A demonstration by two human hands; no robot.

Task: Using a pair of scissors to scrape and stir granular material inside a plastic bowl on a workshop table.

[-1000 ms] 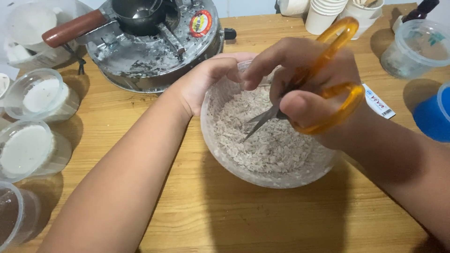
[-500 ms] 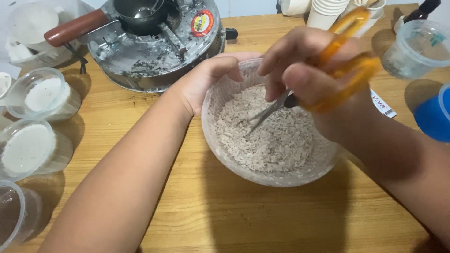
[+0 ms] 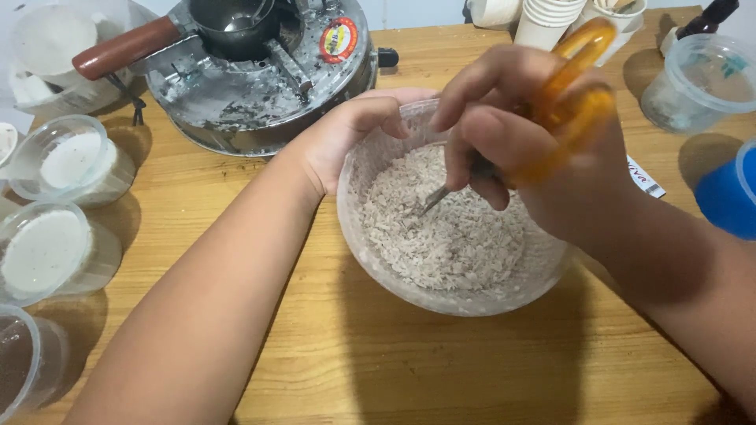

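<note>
1. The wooden tabletop (image 3: 441, 370) carries the clear round plastic bowl of pale shredded flakes (image 3: 453, 236), unmoved since before.
2. The left hand (image 3: 354, 134) still grips the bowl's far rim.
3. The right hand (image 3: 520, 134) grasps orange-handled scissors (image 3: 571, 94), now tilted steeper, blades in the flakes.

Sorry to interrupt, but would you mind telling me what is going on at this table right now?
A person is working at a wooden table. The right hand holds orange-handled scissors with the blades pointing down into a clear plastic bowl of pale, shredded material. The left hand grips the bowl's far rim. Behind the bowl sits a round metal appliance with a brown-handled scoop in it, and small lidded tubs stand along the left edge.
</note>
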